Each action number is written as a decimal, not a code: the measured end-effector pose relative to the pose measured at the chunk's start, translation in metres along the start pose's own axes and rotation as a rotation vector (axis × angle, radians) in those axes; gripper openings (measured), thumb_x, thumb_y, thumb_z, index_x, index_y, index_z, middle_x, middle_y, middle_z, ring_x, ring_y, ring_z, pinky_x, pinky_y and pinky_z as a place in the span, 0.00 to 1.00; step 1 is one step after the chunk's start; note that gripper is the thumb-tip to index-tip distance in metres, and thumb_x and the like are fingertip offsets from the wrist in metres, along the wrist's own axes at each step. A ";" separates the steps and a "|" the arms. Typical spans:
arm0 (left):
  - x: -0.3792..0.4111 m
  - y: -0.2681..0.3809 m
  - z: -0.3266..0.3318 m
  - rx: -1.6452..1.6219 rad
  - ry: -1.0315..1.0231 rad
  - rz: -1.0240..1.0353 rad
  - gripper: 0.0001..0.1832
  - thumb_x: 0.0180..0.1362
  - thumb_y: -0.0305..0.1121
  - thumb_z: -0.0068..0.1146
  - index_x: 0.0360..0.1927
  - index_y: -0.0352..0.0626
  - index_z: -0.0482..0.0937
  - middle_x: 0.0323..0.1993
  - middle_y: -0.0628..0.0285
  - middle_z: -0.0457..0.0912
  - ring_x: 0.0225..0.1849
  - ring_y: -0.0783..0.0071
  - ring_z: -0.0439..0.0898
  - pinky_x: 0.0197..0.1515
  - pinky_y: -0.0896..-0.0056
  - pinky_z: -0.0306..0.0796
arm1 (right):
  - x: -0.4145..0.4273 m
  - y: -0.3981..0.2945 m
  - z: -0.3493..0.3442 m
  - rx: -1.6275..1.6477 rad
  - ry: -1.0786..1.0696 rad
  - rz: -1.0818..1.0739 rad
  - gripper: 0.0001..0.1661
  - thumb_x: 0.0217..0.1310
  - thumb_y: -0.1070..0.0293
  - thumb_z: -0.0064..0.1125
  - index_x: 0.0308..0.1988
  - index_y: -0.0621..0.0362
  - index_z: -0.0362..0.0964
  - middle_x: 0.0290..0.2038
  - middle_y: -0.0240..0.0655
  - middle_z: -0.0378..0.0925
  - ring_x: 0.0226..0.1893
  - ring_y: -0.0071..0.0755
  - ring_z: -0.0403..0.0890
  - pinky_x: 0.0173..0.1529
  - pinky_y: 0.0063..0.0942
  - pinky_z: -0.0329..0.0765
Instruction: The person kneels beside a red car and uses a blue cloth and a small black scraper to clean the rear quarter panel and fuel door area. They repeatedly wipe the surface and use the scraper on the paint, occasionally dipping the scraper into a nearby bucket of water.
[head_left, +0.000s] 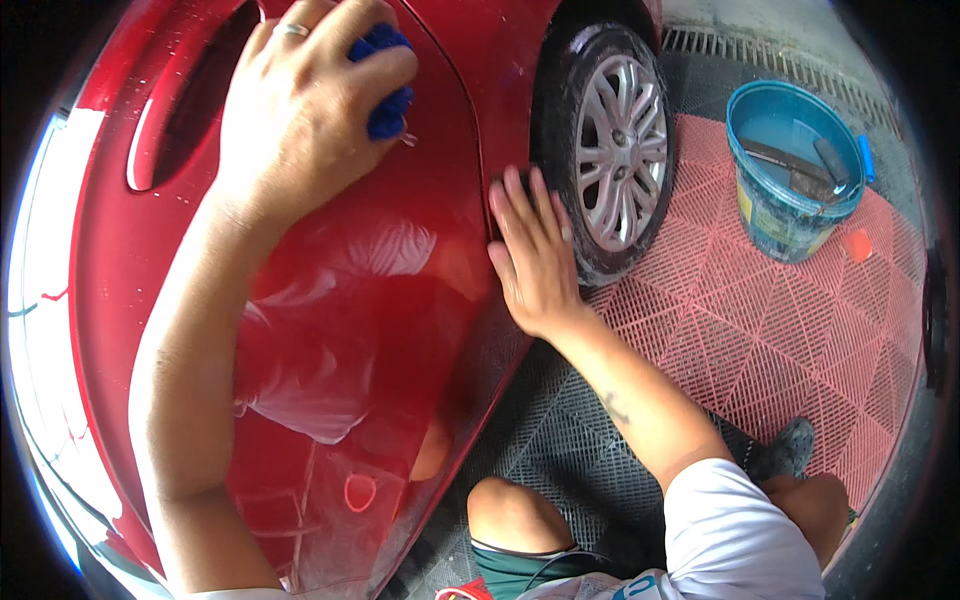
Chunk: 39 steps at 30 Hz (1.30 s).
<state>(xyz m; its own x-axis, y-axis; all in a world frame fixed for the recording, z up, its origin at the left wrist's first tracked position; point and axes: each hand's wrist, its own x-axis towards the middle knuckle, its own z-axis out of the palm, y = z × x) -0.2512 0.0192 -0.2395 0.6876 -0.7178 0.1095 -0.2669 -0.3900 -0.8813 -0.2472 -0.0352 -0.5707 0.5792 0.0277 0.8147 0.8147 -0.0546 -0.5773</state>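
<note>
A blue sponge or cloth (386, 82) is held in my left hand (311, 105) against the glossy red door panel of a car (375, 210), just right of a recessed door handle (142, 142). The palm hides part of what it grips. My right hand (532, 255) rests flat, fingers apart and holding nothing, on the red bodywork beside the panel gap, close to the wheel (622, 150) with its silver multi-spoke rim and black tyre. The paint mirrors a white shirt, and scattered specks show near the handle.
A teal bucket (787, 232) with water and dark tools in it stands right of the wheel. Near it an orange piece (857, 245) lies on the red grid floor mat (735, 300). A drain grate (750, 49) runs behind. My bent knees are below, above black matting (570, 420).
</note>
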 end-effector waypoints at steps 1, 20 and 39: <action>0.000 0.000 -0.001 0.020 -0.011 -0.010 0.19 0.46 0.35 0.81 0.42 0.56 0.87 0.63 0.66 0.81 0.63 0.56 0.79 0.63 0.48 0.77 | -0.001 -0.002 -0.003 0.027 0.040 -0.073 0.40 0.81 0.59 0.54 0.84 0.54 0.56 0.87 0.45 0.51 0.87 0.65 0.49 0.83 0.70 0.49; 0.003 0.000 -0.003 0.005 0.016 -0.001 0.22 0.41 0.37 0.83 0.42 0.59 0.88 0.57 0.69 0.81 0.60 0.61 0.80 0.61 0.51 0.77 | 0.093 0.001 -0.034 -0.126 -0.006 0.039 0.37 0.83 0.62 0.51 0.83 0.52 0.57 0.86 0.40 0.55 0.85 0.64 0.53 0.82 0.71 0.54; 0.008 0.003 -0.009 -0.015 -0.009 -0.016 0.20 0.40 0.37 0.83 0.40 0.56 0.89 0.56 0.67 0.82 0.57 0.60 0.81 0.61 0.51 0.77 | 0.106 0.008 -0.048 -0.210 -0.043 -0.039 0.35 0.81 0.62 0.53 0.81 0.50 0.61 0.85 0.37 0.57 0.84 0.68 0.53 0.81 0.72 0.56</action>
<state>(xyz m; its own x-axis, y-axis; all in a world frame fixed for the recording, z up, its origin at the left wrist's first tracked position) -0.2527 0.0072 -0.2376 0.6980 -0.7061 0.1193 -0.2657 -0.4101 -0.8725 -0.1804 -0.0802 -0.4863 0.5518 0.0765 0.8305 0.8152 -0.2596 -0.5177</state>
